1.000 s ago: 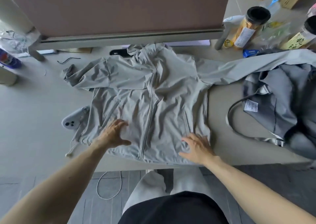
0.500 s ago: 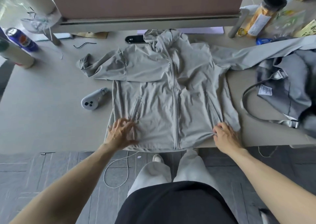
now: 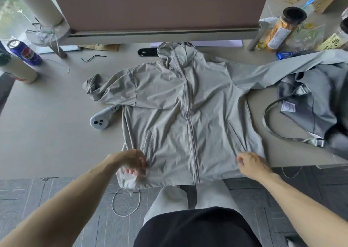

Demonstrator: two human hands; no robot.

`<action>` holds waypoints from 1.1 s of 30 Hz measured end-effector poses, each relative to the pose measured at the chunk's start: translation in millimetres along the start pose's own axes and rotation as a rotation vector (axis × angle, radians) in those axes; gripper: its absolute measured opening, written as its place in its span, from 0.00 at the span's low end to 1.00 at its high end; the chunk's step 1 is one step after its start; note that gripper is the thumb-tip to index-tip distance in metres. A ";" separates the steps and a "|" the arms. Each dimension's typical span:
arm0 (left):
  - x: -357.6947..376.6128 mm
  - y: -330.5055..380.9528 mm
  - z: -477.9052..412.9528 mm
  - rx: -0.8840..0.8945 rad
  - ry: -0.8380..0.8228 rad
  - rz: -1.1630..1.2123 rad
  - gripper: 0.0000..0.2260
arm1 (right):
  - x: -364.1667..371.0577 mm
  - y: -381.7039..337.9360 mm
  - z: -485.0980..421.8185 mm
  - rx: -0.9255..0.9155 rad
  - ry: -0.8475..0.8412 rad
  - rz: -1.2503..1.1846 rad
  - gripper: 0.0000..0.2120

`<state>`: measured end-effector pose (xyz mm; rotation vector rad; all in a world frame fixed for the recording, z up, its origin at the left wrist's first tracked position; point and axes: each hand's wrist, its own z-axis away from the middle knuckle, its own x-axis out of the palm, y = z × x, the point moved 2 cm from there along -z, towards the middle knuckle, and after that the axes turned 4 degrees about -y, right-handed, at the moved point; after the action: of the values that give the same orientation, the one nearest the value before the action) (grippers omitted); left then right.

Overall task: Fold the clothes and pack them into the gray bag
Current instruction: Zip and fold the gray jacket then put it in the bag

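Note:
A light grey zip-up hooded jacket (image 3: pixel 180 115) lies front up on the table (image 3: pixel 47 143), hood toward the far side, hem hanging over the near edge. Its left sleeve is bent in across the chest; its right sleeve stretches out to the right over the gray bag (image 3: pixel 318 103). My left hand (image 3: pixel 131 162) grips the hem at the bottom left corner, fingers curled into the fabric. The bottom right corner of the hem is pinched in my right hand (image 3: pixel 252 164). The bag lies crumpled at the table's right end, its strap looped toward the jacket.
A white handheld controller (image 3: pixel 100 119) lies just left of the jacket. Bottles (image 3: pixel 28 55) stand at the far left; jars (image 3: pixel 284 28) and packets at the far right. A brown partition (image 3: pixel 158 5) bounds the far side. A white cable (image 3: pixel 125 201) loops on the floor.
Both hands slid from flat on the jacket front outward to the hem corners and took hold of them. The jacket's body now lies smoother and its hem hangs past the table edge.

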<state>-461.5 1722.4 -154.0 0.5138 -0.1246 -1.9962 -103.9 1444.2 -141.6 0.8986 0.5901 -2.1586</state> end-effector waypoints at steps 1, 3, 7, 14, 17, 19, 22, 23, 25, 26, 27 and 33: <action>-10.5 3.8 -5.6 0.000 0.085 -0.006 0.06 | -3.2 -7.7 -6.0 -0.040 0.033 0.003 0.08; -39.0 11.9 -16.9 0.023 0.420 -0.004 0.04 | -8.3 -30.6 -23.7 -0.127 0.090 0.007 0.17; -97.1 28.7 -36.4 0.130 0.759 0.042 0.11 | -16.5 -94.7 -67.9 -0.385 0.172 -0.054 0.25; -162.5 40.4 -77.8 0.019 0.661 -0.068 0.23 | -11.2 -129.9 -104.6 -0.544 0.068 0.141 0.34; -175.1 31.1 -91.7 -0.082 0.606 -0.102 0.25 | -3.8 -113.3 -99.7 -0.554 0.069 0.175 0.35; -180.6 28.0 -98.4 -0.136 0.573 -0.073 0.27 | -4.8 -103.2 -95.9 -0.560 0.077 0.170 0.33; -190.3 28.5 -102.2 -0.189 0.541 -0.007 0.30 | -11.7 -95.5 -94.9 -0.559 0.081 0.187 0.29; -193.4 27.2 -102.8 -0.212 0.538 0.012 0.31 | -16.2 -98.0 -96.6 -0.567 0.074 0.192 0.28; -201.7 27.6 -103.8 -0.235 0.617 0.019 0.29 | -32.7 -108.0 -105.7 -0.567 0.063 0.179 0.21; -206.7 31.8 -102.3 -0.242 0.704 0.009 0.26 | -44.6 -115.8 -114.4 -0.555 0.052 0.127 0.17; -211.9 36.8 -101.9 -0.246 0.807 0.004 0.22 | -56.4 -124.4 -125.4 -0.531 0.040 0.050 0.15; -242.2 66.1 -125.5 -0.019 0.983 -0.092 0.24 | -126.8 -166.9 -217.4 -0.537 0.460 -0.211 0.14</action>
<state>-262.8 1919.6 -174.2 1.4327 0.5296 -1.6211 -75.3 1743.8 -166.8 1.0568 1.4665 -1.8123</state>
